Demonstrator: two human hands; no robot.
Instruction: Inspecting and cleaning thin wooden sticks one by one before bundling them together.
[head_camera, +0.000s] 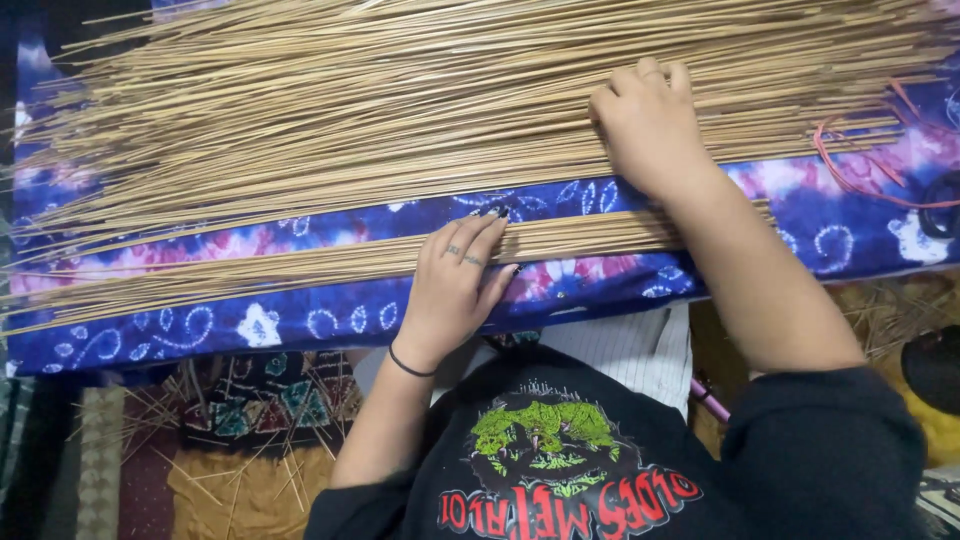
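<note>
The small bundle of thin sticks lies across the blue patterned cloth, its long axis running from about 9 o'clock to 3 o'clock with a slight rise toward the right. The left hand is the nearer one: it rests palm down on the bundle's right half, and the sticks stretch away from its fingers toward 9 o'clock. Those fingers lie nearly flat and close together, pressing on the sticks rather than closing round them.

The big heap of sticks lies at 12 o'clock from the bundle, set apart from it by a strip of bare cloth, on the same axis. The right hand sits on the heap's near edge, at about 2 o'clock from the left hand. Its fingers curl down into the sticks, knuckles up; whether they pinch any sticks is probably hidden beneath the hand, so I cannot tell.

A red cord lies at 3 o'clock from the right hand.
</note>
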